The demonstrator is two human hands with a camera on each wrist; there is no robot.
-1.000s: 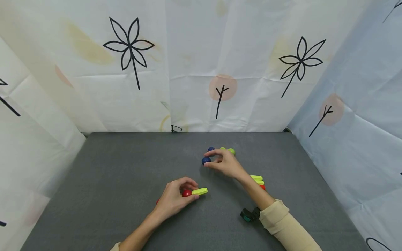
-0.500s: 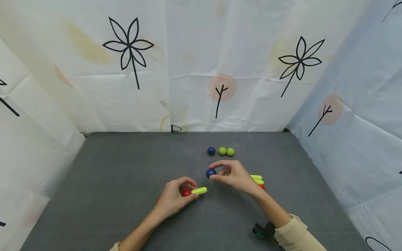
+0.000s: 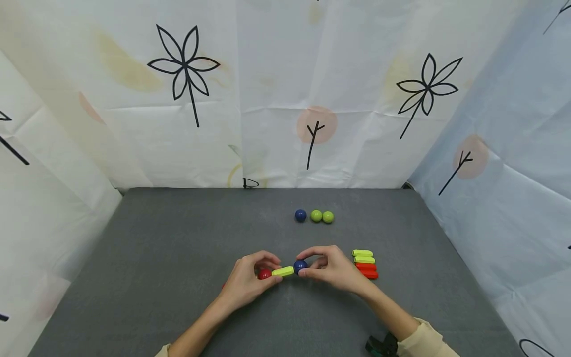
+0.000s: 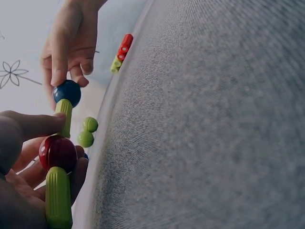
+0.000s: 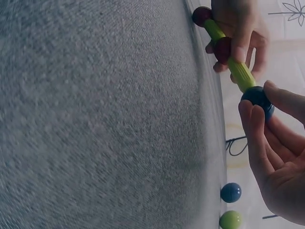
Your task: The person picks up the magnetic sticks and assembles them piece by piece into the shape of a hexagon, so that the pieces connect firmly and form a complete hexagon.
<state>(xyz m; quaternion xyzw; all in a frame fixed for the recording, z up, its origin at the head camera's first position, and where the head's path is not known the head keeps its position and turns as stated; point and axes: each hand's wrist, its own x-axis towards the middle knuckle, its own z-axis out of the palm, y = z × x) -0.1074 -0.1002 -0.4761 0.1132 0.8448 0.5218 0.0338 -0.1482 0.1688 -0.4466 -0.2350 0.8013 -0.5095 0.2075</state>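
Observation:
My left hand (image 3: 250,278) holds a chain of toy pieces between thumb and fingers. In the right wrist view the chain runs from a dark red ball (image 5: 202,16) through a yellow-green rod (image 5: 215,31) to a second red ball (image 5: 222,50), then another yellow-green rod (image 5: 241,75). My right hand (image 3: 335,269) pinches a blue ball (image 3: 300,267) between thumb and fingertips. That ball touches the free end of the outer yellow-green rod (image 3: 283,271). The left palm hides part of the chain in the head view.
Farther back on the grey table (image 3: 178,233) lie another blue ball (image 3: 301,215) and two green balls (image 3: 316,215). Right of my right hand, yellow-green rods (image 3: 363,256) and red rods (image 3: 367,270) lie in a stack. A patterned white cloth (image 3: 276,89) rises behind the table.
My right hand has brought the blue ball from beside the balls at the back toward me, down to the rod's end. My left hand has stayed in place with the chain.

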